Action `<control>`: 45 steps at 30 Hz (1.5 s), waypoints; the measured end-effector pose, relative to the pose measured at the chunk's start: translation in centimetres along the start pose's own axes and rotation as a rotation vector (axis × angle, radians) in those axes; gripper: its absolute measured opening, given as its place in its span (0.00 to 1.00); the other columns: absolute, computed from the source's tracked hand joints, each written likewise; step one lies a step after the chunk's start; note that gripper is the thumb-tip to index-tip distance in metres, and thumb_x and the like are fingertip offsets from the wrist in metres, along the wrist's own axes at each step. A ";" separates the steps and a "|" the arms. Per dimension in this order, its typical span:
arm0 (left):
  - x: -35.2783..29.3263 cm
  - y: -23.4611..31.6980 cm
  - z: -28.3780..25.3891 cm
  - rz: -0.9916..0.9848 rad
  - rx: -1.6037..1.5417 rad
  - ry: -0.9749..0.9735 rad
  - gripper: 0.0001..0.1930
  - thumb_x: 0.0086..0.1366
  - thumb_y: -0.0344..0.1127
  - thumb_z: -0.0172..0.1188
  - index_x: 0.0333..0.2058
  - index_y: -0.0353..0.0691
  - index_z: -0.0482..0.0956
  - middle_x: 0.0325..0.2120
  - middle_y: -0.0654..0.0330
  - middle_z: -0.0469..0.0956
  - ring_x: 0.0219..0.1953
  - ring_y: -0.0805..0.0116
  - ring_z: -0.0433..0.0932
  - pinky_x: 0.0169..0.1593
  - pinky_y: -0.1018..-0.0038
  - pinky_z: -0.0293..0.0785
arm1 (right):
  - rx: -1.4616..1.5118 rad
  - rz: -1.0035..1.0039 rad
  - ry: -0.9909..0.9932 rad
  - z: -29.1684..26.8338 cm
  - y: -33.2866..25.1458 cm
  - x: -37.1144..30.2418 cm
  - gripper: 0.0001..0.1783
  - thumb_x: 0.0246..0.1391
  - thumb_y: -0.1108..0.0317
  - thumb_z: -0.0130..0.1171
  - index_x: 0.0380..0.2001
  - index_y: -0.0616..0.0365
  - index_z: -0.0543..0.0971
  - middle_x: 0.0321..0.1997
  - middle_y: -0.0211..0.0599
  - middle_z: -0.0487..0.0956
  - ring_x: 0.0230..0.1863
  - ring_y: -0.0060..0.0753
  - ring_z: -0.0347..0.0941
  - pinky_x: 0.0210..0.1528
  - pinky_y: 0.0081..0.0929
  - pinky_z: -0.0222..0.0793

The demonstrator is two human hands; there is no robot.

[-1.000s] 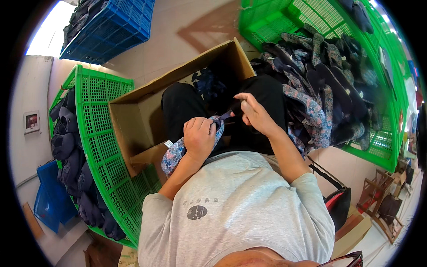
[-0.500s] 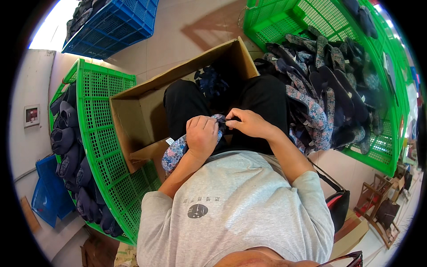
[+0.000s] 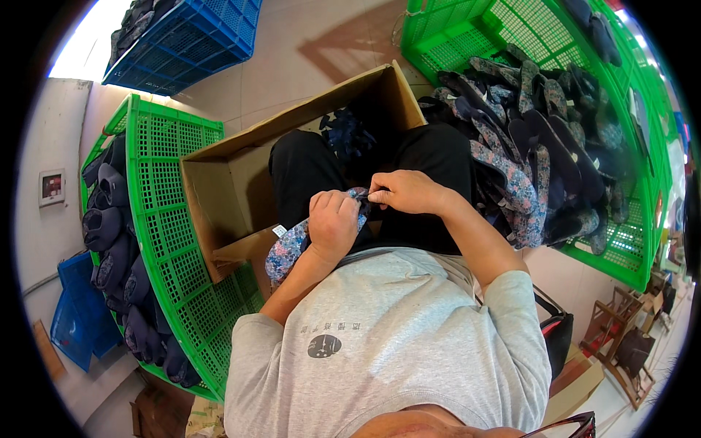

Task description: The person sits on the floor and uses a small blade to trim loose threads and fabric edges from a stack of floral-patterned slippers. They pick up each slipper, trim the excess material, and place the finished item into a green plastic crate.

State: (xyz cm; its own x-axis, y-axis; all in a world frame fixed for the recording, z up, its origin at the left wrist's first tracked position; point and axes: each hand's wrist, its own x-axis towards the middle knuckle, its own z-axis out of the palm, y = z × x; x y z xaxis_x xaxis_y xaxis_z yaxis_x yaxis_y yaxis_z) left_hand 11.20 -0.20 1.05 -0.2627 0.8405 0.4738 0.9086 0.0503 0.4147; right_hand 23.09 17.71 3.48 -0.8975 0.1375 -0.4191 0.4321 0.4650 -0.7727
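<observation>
A blue and pink floral fabric slipper (image 3: 286, 252) with a small white tag lies across my lap. My left hand (image 3: 334, 225) is wrapped over its middle, hiding much of it. At the slipper's far end, my right hand (image 3: 407, 192) has thumb and forefinger pinched on a dark bit of its edge. What exactly lies between those fingertips is too small to make out. Beyond my knees, an open cardboard box (image 3: 241, 175) holds a heap of small dark blue scraps (image 3: 347, 135).
To my right a green crate (image 3: 635, 244) is piled with floral slippers (image 3: 515, 182) and dark ones. Another green crate (image 3: 171, 212) at my left holds dark slippers (image 3: 117, 219). A blue crate (image 3: 193, 47) stands far left. A dark chair (image 3: 634, 350) is at lower right.
My right hand has shifted slightly upward, its wrist and forearm turning, while still pinching at the slipper's end. My left hand keeps its grip and has barely moved.
</observation>
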 end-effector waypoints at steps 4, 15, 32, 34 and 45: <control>-0.2 -0.2 0.1 0.044 0.008 0.000 0.08 0.49 0.26 0.66 0.25 0.40 0.74 0.27 0.59 0.76 0.35 0.58 0.77 0.42 0.62 0.70 | -0.104 -0.046 -0.067 -0.7 -0.1 0.7 0.13 0.61 0.54 0.55 0.37 0.52 0.79 0.30 0.29 0.84 0.37 0.38 0.80 0.40 0.37 0.71; 0.0 0.1 -0.2 0.098 0.005 0.004 0.08 0.49 0.26 0.64 0.22 0.40 0.72 0.27 0.60 0.76 0.36 0.60 0.77 0.43 0.64 0.70 | -0.142 -0.040 -0.146 -1.5 -0.4 1.3 0.14 0.60 0.53 0.56 0.36 0.52 0.80 0.28 0.32 0.83 0.38 0.39 0.80 0.41 0.40 0.71; 0.3 0.6 -0.6 -0.017 -0.040 0.025 0.09 0.47 0.26 0.69 0.25 0.40 0.76 0.25 0.58 0.77 0.32 0.58 0.77 0.40 0.63 0.71 | 0.865 0.270 0.225 4.4 1.5 -0.1 0.14 0.59 0.59 0.65 0.36 0.57 0.76 0.30 0.29 0.78 0.28 0.19 0.72 0.25 0.18 0.66; 0.3 0.6 -0.8 -0.135 -0.093 -0.049 0.08 0.48 0.26 0.69 0.27 0.39 0.79 0.25 0.57 0.76 0.31 0.57 0.77 0.38 0.64 0.71 | 0.968 0.199 0.314 5.4 1.8 0.4 0.10 0.58 0.63 0.65 0.34 0.55 0.76 0.28 0.27 0.77 0.27 0.18 0.71 0.26 0.18 0.65; 4.8 -3.0 -3.1 -0.552 -0.581 -0.736 0.10 0.56 0.27 0.62 0.38 0.35 0.84 0.30 0.59 0.76 0.31 0.70 0.74 0.38 0.73 0.71 | 1.075 -0.125 0.556 6.6 0.7 1.0 0.05 0.57 0.72 0.65 0.33 0.58 0.77 0.29 0.25 0.76 0.31 0.16 0.71 0.36 0.19 0.68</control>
State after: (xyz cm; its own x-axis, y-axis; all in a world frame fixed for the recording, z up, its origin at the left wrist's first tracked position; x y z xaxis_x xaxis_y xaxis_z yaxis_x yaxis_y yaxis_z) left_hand 6.19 2.00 4.45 -0.1525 0.9073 -0.3919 0.3817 0.4198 0.8234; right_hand 23.12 12.41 -0.62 -0.7399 0.6221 -0.2560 -0.0432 -0.4237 -0.9048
